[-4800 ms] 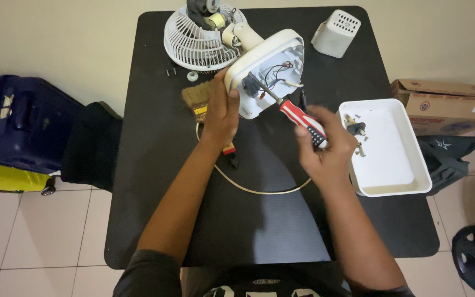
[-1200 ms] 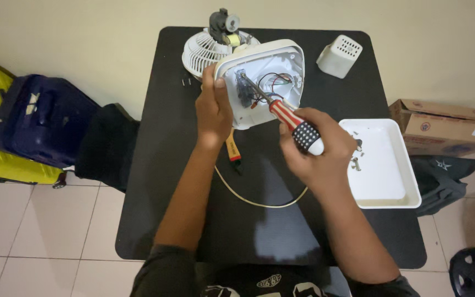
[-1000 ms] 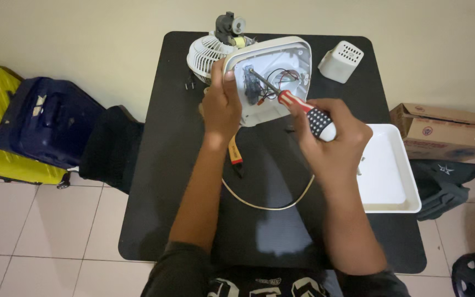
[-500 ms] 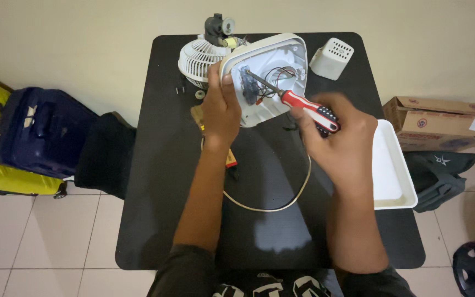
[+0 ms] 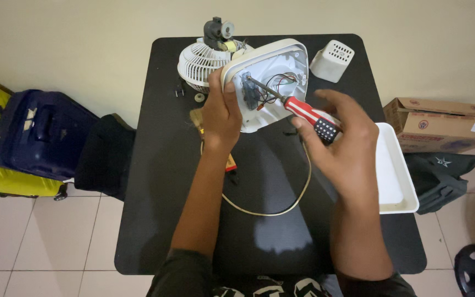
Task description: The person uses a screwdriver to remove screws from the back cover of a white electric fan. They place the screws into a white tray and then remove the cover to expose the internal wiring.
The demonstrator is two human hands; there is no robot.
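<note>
Fan base (image 5: 268, 82), white, underside open: propped on edge at the far middle of the worktop (image 5: 166, 181), wires and a dark switch block showing inside. Tilt and place match half a second ago.

Left hand (image 5: 221, 113): fingers wrapped round the base's left rim, thumb on its edge; grip unchanged.

Right hand (image 5: 342, 146): fingers loosely curled on the screwdriver (image 5: 298, 109), forefinger lifted and spread, where half a second ago they were closed tighter over the handle. Red handle with black dotted end; the shaft runs up-left, tip inside the base by the switch block, as before.

Fan grille (image 5: 201, 63), white, with motor: behind the base at the worktop's far edge.

Vented white cover (image 5: 332, 59): far right corner, apart from the base.

White tray (image 5: 394, 170): overhangs the worktop's right edge, partly hidden by the right hand.

Cream cord (image 5: 270, 206): loops over the middle; bare worktop lies between it and the near edge.

Brush (image 5: 196, 118) and yellow-handled tool (image 5: 231, 163): just under the left wrist.

Floor: blue suitcase (image 5: 34, 135) left, cardboard box (image 5: 441, 124) right.
</note>
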